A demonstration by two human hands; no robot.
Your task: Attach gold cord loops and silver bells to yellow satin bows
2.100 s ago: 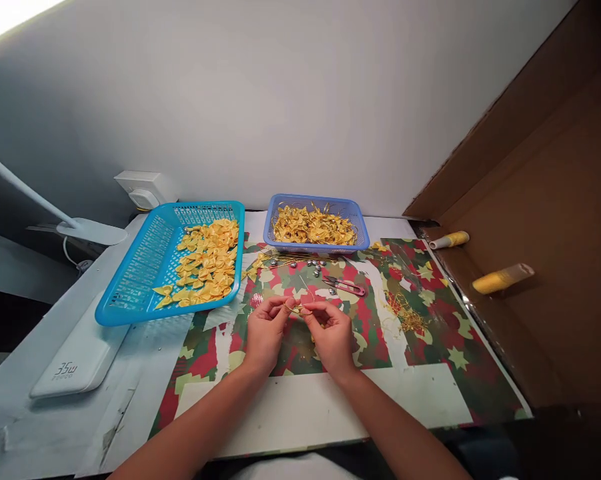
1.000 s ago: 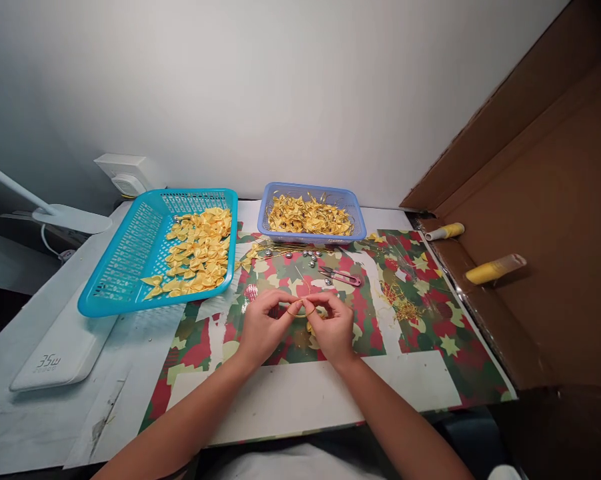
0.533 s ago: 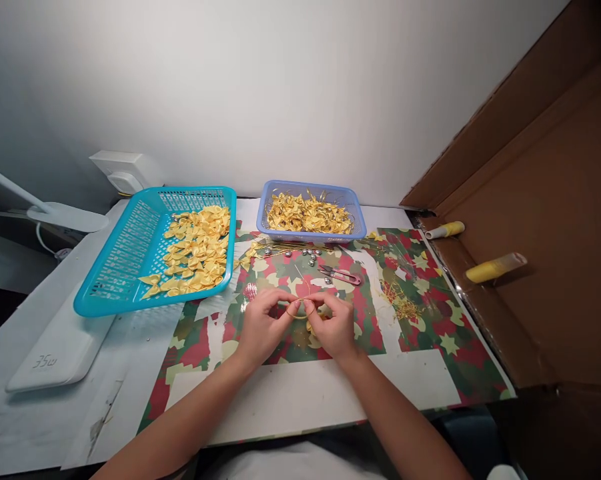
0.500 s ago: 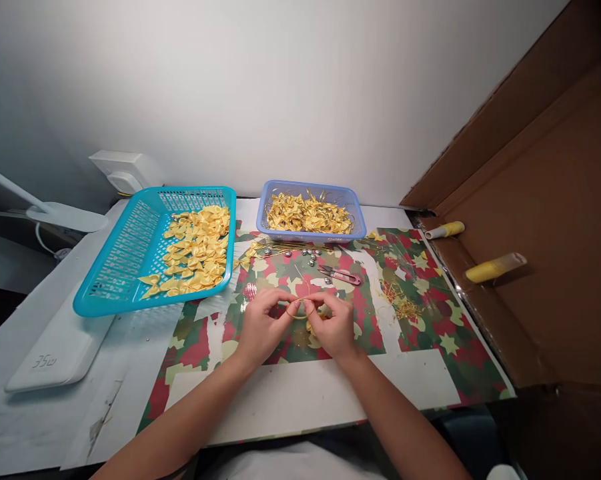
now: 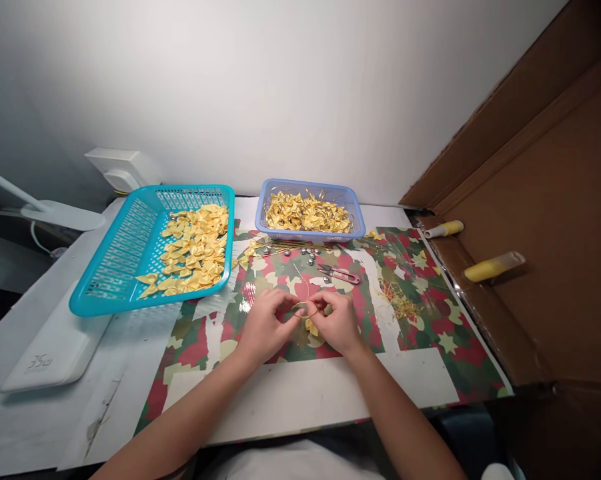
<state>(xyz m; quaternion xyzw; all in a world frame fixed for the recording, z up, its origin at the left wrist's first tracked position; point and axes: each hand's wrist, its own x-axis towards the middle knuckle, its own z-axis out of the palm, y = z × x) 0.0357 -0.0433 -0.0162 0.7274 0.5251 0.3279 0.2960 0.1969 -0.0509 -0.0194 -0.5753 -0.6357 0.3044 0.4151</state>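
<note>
My left hand (image 5: 269, 325) and my right hand (image 5: 336, 323) meet fingertip to fingertip above the patterned sheet, each pinching a thin gold cord (image 5: 308, 291). The cord makes a small loop between the fingers, and one free end curves up and away from me. Just under the fingers hangs or lies a yellow ribbon bow (image 5: 311, 327); whether it is tied to the cord I cannot tell. Beyond my hands are a pair of thread snips (image 5: 341, 274) with pinkish handles and several small silver bells (image 5: 310, 257).
A turquoise basket (image 5: 97, 267) of yellow bows stands at left, a blue-violet basket (image 5: 310, 236) of corded bows at the back. Thread scraps (image 5: 403, 303) lie at right. A white power bank (image 5: 50, 360), a lamp (image 5: 63, 215) and a cardboard wall (image 5: 545, 220) flank the table.
The fingertips have shifted slightly; the cord loop now shows more openly between them, and the free end bends in a wider curve. The bow below is more visible.
</note>
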